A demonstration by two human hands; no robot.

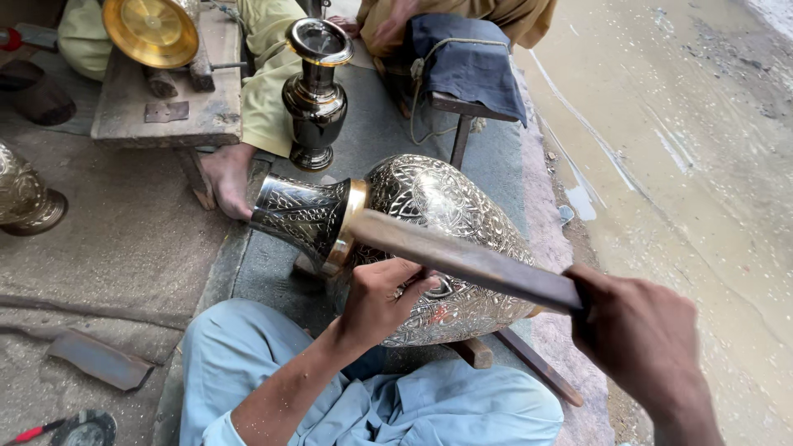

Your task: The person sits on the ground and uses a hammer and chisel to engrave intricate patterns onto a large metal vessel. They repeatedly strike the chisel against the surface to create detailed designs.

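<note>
A large engraved brass vase [429,206] lies on its side across my lap, its flared foot [301,216] pointing left. My left hand [380,297] rests on the vase's belly, fingers pinched around a small tool [417,277] that I can barely see. My right hand [640,334] grips one end of a long flat wooden stick [462,258], which reaches up-left over the vase toward its brass collar [351,223].
A dark upright vase [315,91] stands just beyond. A brass plate [150,31] leans on a low wooden bench [165,107]. Another person sits behind it, a bare foot [225,177] near the vase's foot. A stool with blue cloth [462,62] stands at the back. Wet ground [702,165] lies right.
</note>
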